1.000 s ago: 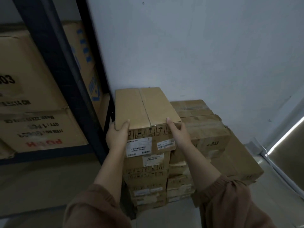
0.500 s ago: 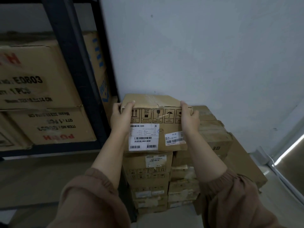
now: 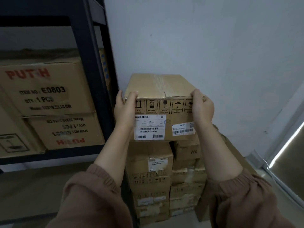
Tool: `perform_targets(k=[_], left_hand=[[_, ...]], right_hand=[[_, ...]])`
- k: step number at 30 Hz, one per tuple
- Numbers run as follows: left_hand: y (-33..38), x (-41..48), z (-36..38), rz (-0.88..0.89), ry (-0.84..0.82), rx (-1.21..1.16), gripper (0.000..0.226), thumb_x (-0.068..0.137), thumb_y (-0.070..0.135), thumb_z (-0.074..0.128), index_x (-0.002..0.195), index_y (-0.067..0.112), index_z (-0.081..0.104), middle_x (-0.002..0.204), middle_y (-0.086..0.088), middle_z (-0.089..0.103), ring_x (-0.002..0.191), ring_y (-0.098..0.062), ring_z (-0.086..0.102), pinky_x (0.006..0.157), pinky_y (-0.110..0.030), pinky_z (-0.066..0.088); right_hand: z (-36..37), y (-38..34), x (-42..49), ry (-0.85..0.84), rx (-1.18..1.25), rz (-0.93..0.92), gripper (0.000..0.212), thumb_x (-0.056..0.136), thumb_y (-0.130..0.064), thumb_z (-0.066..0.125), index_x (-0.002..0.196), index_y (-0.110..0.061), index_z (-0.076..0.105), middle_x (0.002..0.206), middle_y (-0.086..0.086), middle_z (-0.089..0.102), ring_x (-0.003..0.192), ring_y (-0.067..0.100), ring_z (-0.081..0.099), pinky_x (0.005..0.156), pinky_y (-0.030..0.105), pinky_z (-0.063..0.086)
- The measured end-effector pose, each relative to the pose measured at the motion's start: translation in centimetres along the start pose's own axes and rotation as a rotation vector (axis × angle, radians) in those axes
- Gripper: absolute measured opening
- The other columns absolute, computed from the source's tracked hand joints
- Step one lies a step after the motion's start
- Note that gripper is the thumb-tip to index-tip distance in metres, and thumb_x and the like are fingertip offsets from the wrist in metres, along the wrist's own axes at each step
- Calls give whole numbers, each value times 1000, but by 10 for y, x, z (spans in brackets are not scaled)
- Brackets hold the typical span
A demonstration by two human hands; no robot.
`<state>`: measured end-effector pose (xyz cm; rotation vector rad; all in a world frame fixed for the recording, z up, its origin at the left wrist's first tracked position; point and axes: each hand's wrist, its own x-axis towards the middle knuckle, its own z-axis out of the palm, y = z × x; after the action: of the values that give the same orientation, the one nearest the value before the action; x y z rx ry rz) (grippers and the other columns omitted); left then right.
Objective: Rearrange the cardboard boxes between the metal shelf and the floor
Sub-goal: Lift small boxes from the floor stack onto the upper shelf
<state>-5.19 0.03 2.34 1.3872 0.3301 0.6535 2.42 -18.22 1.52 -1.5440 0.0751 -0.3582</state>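
Clasping the cardboard box (image 3: 158, 87) at its near top corners, left hand (image 3: 123, 109) and right hand (image 3: 202, 108) each have a closed grip on it, over the floor stack (image 3: 148, 181) beside the metal shelf (image 3: 93, 63). Its barcode labels (image 3: 148, 127) show "10/20"; the shelf cartons (image 3: 44, 91) read "ITEM NO: E0803".

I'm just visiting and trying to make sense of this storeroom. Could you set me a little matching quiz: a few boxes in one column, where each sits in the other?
Things:
1. box with the umbrella symbol
2. carton marked E0803
3. upside-down PUTH carton
4. box with handwriting

Places:
a. on the metal shelf, under another carton
b. in the floor stack, right column
c. held by the left hand and right hand
d. on the shelf, atop another carton

Pairs: 1-c, 2-d, 3-a, 4-b
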Motion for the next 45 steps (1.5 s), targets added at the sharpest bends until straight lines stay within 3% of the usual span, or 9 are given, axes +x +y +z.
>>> perform_targets(k=[5, 11, 17, 20, 23, 28, 33, 41, 45], left_hand=[[36, -17, -16, -24, -124, -128, 37, 93, 34, 58, 128, 22, 59, 115, -7, 69, 88, -13, 69, 59, -20, 53], [83, -47, -45, 13, -189, -158, 38, 92, 35, 59, 128, 21, 59, 113, -4, 70, 92, -15, 70, 64, -24, 55], [126, -78, -80, 95, -255, -145, 41, 84, 38, 61, 120, 19, 66, 116, -8, 70, 104, -24, 68, 77, -35, 55], [145, -95, -99, 134, -247, -179, 41, 85, 37, 61, 121, 17, 66, 112, -4, 70, 100, -19, 67, 75, -31, 52], [164, -113, -118, 150, -236, -216, 41, 86, 37, 63, 122, 16, 65, 110, -1, 70, 100, -18, 67, 81, -34, 54], [198, -145, -147, 225, -201, -268, 51, 87, 42, 65, 128, 13, 60, 114, -5, 68, 96, -15, 67, 72, -28, 52], [232, -180, -170, 259, -190, -319, 46, 82, 46, 75, 117, 18, 64, 108, -5, 74, 95, -16, 73, 85, -35, 59], [264, -211, -199, 321, -98, -299, 37, 81, 45, 75, 106, 20, 66, 108, -6, 73, 96, -18, 71, 86, -36, 59], [275, -222, -221, 359, -39, -267, 42, 76, 52, 77, 104, 21, 68, 105, -4, 74, 98, -20, 71, 90, -43, 57]], right_hand=[[-13, -48, -32, 84, -7, -97, 34, 87, -38, 55, 61, -24, 39, 61, -11, 43, 62, 11, 42, 59, 28, 33], [-25, -92, -84, 182, -51, -223, 19, 88, -43, 52, 93, -25, 51, 80, -16, 53, 74, 2, 49, 67, 24, 38], [-37, -136, -147, 242, -54, -297, 18, 78, -49, 46, 79, -32, 48, 75, -17, 50, 72, 2, 45, 64, 22, 35], [-42, -156, -178, 264, -57, -342, 36, 83, -47, 49, 101, -22, 68, 86, -27, 57, 88, 2, 54, 77, 24, 41], [-45, -178, -208, 289, -55, -390, 46, 87, -43, 51, 125, -20, 65, 86, -24, 60, 86, -2, 56, 84, 26, 45], [-47, -207, -249, 280, 0, -459, 54, 84, -47, 49, 128, -21, 64, 81, -16, 63, 86, 5, 58, 86, 27, 46], [-54, -237, -281, 252, 10, -534, 47, 93, -40, 53, 135, -21, 59, 73, -23, 53, 77, -9, 53, 83, 23, 41], [-64, -268, -325, 205, 19, -587, 47, 94, -40, 53, 137, -20, 58, 77, -16, 60, 80, 1, 57, 86, 27, 45], [-55, -281, -343, 162, 29, -584, 46, 94, -42, 53, 133, -20, 61, 109, -11, 67, 105, 10, 59, 96, 30, 46]])
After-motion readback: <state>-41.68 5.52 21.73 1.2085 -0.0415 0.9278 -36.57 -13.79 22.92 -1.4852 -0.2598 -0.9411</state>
